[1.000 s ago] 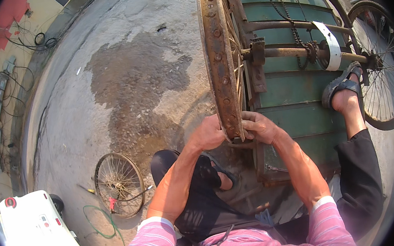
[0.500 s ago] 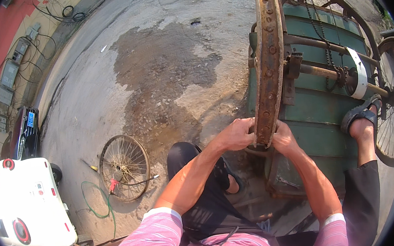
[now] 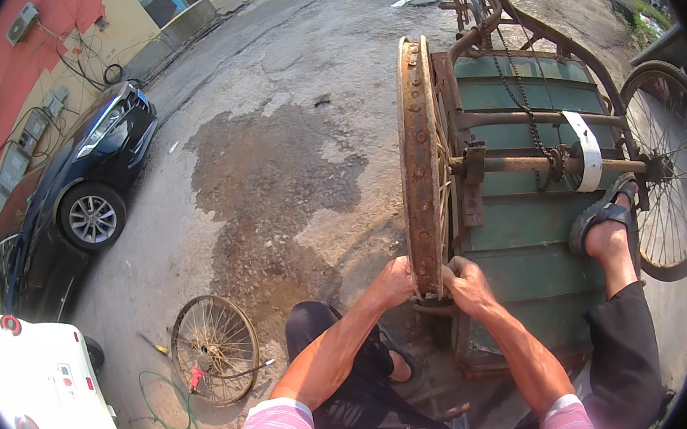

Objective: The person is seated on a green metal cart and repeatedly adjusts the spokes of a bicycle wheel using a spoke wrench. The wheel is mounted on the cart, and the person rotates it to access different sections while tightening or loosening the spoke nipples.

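A bare, rusty spoked wheel rim [image 3: 417, 164] stands upright on the axle [image 3: 516, 163] of an overturned tricycle cart with a green ribbed bed [image 3: 523, 232]. At the rim's near, lower edge, my left hand [image 3: 394, 282] grips from the left side with curled fingers. My right hand [image 3: 470, 286] is closed at the rim's right side, its thumb and fingers pressed together there. Whatever lies between the fingers is mostly hidden. My right foot in a dark sandal [image 3: 602, 219] rests against the green bed.
A loose spoked wheel [image 3: 215, 349] lies on the ground at left, with a red-handled tool [image 3: 197, 377] and a green hose [image 3: 155, 403]. Farther left are a white vehicle [image 3: 54, 391] and a dark car [image 3: 74, 190]. The cart's other wheel [image 3: 673, 168] is at right.
The dark car has rolled forward, showing its front wheel now. My view has shifted, and the rim appears farther left and more edge-on. Both hands stay at its near edge.
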The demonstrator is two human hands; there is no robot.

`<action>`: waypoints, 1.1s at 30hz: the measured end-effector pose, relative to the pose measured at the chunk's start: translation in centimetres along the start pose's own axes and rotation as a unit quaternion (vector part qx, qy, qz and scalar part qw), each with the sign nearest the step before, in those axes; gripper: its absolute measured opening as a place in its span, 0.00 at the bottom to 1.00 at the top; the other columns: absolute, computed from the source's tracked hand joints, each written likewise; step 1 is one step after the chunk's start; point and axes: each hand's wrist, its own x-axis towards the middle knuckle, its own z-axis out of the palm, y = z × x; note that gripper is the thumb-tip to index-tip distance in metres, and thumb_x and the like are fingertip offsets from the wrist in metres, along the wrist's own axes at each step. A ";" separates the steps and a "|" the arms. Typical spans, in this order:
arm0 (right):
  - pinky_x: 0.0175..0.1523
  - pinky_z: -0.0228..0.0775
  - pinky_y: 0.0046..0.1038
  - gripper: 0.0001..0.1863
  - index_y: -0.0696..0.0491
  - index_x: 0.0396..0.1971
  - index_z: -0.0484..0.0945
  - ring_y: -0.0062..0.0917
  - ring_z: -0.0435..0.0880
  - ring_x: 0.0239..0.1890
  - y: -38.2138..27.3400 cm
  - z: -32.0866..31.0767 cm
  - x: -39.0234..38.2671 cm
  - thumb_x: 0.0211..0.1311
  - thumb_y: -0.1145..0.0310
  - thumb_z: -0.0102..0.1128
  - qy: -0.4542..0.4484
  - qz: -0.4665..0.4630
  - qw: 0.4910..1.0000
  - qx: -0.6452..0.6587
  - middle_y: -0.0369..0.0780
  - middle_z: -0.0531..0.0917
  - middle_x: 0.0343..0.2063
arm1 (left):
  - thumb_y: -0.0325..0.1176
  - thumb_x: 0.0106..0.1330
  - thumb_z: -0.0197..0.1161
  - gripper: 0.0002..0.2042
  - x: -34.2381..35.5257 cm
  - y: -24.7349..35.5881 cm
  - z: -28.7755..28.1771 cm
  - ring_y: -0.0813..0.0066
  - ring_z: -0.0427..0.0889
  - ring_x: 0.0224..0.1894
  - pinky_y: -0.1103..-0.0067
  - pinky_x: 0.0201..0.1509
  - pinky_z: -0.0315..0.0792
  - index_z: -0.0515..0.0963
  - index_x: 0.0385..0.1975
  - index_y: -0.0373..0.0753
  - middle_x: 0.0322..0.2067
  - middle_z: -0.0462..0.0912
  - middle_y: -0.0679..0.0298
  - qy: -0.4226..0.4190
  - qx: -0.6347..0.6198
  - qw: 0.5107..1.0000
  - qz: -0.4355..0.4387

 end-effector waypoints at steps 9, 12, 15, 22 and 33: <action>0.38 0.70 0.21 0.16 0.53 0.42 0.81 0.14 0.76 0.30 0.2 -1.9 -0.9 0.78 0.54 0.61 -0.147 0.023 0.974 0.172 0.32 0.84 0.32 | 0.38 0.65 0.75 0.18 -0.1 -1.7 0.7 0.71 0.84 0.50 0.68 0.55 0.79 0.83 0.51 0.36 0.47 0.87 0.59 0.092 -0.033 0.995 0.003; 0.38 0.67 0.19 0.14 0.52 0.47 0.83 0.12 0.74 0.31 -0.1 -1.5 -1.0 0.78 0.57 0.63 -0.143 0.031 0.971 0.187 0.29 0.83 0.32 | 0.40 0.66 0.76 0.21 -0.7 -1.8 0.5 0.71 0.83 0.52 0.68 0.57 0.78 0.82 0.53 0.34 0.48 0.86 0.59 0.092 -0.053 0.994 -0.038; 0.33 0.62 0.20 0.16 0.52 0.50 0.85 0.12 0.71 0.29 0.5 -2.6 -0.5 0.74 0.57 0.67 -0.148 0.020 0.972 0.179 0.28 0.80 0.30 | 0.38 0.69 0.69 0.18 -0.4 3.6 0.6 0.65 0.85 0.53 0.66 0.58 0.78 0.82 0.53 0.34 0.51 0.87 0.56 0.074 -0.047 0.995 -0.051; 0.29 0.60 0.19 0.17 0.52 0.44 0.78 0.12 0.71 0.25 1.4 -1.8 0.5 0.70 0.56 0.73 -0.187 0.026 0.941 0.282 0.31 0.82 0.29 | 0.39 0.70 0.66 0.16 0.1 -1.7 0.0 0.67 0.84 0.48 0.66 0.54 0.78 0.84 0.48 0.34 0.44 0.88 0.55 0.100 -0.064 0.992 -0.031; 0.29 0.62 0.19 0.21 0.54 0.47 0.79 0.11 0.72 0.26 0.7 0.8 -0.6 0.69 0.55 0.75 -0.095 0.062 0.944 0.309 0.30 0.81 0.30 | 0.41 0.68 0.68 0.17 -0.8 -0.4 -0.3 0.75 0.81 0.46 0.72 0.51 0.77 0.83 0.46 0.32 0.41 0.86 0.64 0.068 -0.176 0.980 -0.064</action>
